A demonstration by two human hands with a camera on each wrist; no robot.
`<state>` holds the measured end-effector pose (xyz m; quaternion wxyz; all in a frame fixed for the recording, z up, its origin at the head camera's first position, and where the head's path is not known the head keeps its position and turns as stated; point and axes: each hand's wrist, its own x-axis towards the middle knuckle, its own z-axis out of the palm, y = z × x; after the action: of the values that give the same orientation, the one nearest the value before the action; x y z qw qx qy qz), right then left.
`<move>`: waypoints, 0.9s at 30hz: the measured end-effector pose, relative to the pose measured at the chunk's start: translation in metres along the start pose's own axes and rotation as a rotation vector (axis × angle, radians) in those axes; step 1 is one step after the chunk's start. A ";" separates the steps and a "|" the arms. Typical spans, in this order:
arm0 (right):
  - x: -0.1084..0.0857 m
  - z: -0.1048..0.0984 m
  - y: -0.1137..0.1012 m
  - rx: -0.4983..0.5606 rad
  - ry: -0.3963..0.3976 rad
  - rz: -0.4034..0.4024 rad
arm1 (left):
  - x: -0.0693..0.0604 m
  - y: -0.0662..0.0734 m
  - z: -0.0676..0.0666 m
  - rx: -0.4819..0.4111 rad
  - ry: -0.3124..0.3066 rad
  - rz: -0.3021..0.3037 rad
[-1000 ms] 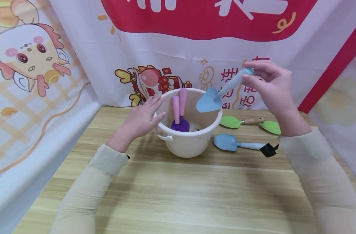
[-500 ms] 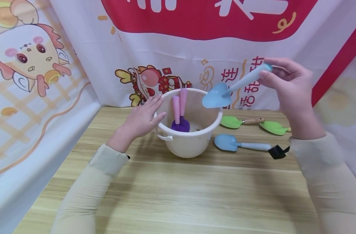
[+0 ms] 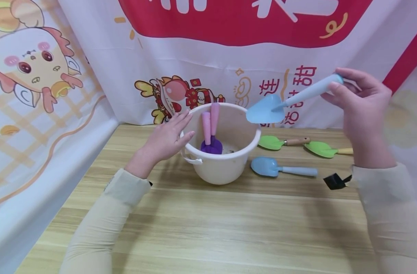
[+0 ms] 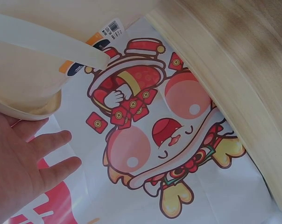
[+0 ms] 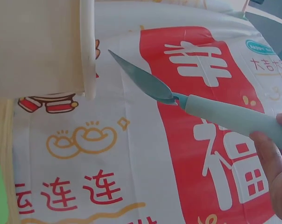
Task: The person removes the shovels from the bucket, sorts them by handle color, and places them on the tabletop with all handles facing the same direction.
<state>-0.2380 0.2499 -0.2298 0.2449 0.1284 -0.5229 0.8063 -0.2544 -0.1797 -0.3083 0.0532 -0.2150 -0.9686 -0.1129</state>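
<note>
Several fingers spread, the left hand (image 3: pixel 168 137) rested at the left rim of a white bucket (image 3: pixel 218 171). Two pink-handled purple trowels (image 3: pixel 207 129) leaned inside it. Right of the bucket, a round-bladed blue trowel (image 3: pixel 264 166) and two green trowels (image 3: pixel 271 142) lay on the wooden table (image 3: pixel 229 228); above them a pointed blue trowel (image 3: pixel 307 94) hung aslant, its handle end pinched by the right hand (image 3: pixel 366 101).

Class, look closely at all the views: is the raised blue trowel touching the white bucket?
Apart. The right wrist view shows it: a strip of backdrop is plainly visible between the blue trowel, at its tip, and the white bucket.
</note>
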 end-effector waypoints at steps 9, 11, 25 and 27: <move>0.002 -0.019 0.001 0.040 0.077 -0.017 | 0.000 0.000 0.000 -0.003 0.002 0.001; 0.001 -0.023 0.001 0.028 0.091 -0.017 | 0.000 0.001 0.000 -0.002 0.006 0.005; 0.003 -0.054 0.003 0.036 0.192 0.036 | 0.000 0.001 0.000 0.000 -0.001 -0.001; 0.002 -0.058 0.004 0.031 0.202 0.043 | 0.000 0.001 0.000 0.002 -0.003 -0.002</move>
<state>-0.2393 0.3022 -0.2564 0.2768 0.0390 -0.4855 0.8284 -0.2535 -0.1791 -0.3078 0.0516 -0.2141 -0.9690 -0.1116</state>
